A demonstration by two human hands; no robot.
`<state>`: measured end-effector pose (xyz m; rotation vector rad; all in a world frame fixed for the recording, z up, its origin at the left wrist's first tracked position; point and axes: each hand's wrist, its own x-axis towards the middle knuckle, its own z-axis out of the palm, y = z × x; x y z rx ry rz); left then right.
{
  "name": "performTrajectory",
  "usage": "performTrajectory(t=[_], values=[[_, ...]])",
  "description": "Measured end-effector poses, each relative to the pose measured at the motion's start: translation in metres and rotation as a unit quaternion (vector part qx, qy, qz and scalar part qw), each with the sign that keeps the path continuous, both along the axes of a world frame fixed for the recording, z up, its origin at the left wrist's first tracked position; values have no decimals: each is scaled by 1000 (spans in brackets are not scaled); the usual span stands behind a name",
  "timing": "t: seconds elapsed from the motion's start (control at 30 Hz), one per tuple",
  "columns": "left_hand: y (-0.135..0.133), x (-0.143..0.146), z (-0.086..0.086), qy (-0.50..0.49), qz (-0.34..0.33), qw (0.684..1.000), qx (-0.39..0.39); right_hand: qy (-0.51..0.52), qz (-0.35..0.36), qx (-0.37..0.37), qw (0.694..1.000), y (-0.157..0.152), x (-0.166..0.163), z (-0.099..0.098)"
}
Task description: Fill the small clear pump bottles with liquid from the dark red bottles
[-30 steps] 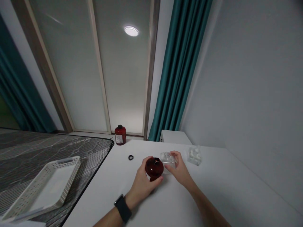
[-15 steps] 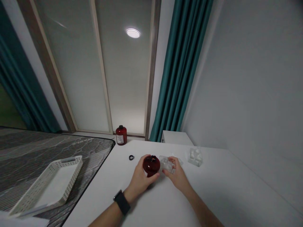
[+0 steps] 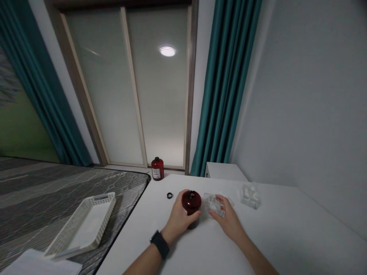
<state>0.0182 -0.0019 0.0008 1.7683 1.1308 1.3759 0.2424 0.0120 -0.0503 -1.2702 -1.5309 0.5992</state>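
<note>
My left hand [image 3: 178,220], with a black watch [image 3: 159,244] on its wrist, is wrapped round a dark red, rounded bottle [image 3: 191,201] low over the white table. The bottle's top faces me, and no black cap shows on it. My right hand [image 3: 229,221] is closed with thumb and fingers round a clear, crinkled plastic piece [image 3: 211,201] just right of the bottle. Its exact kind is hard to make out. A small black ring [image 3: 169,195] lies on the table beyond my left hand.
Another red bottle [image 3: 157,170], with a black cap and white label, stands at the table's far left corner. A clear pack with white contents [image 3: 250,195] lies to the right. On the grey striped bed surface at left sits a white perforated basket [image 3: 104,217].
The view has turned, so everything sits farther right and slightly lower. My right hand and the clear plastic have moved slightly away from the bottle. My left hand keeps its hold.
</note>
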Motion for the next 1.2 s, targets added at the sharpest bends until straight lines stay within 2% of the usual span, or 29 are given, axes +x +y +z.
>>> performTrajectory(t=[0.2,0.53,0.77,0.93,1.1,1.2], values=[[4,-6,5,16,-20,1000,-9,28,-6,9,1000,-1,-1,2],[2,-7,4,-15,-87,995,-39,69,-15,47,996,-19,-1,34],[-12,4,10,20,-120,991,-50,123,-5,59,991,-18,1,36],[-19,12,8,35,-165,984,-48,152,-16,54,987,-15,1,35],[-22,8,6,18,-223,974,-29,170,-14,52,984,-15,0,39],[-23,4,8,2,-209,977,-44,178,-12,45,983,-17,-2,42]])
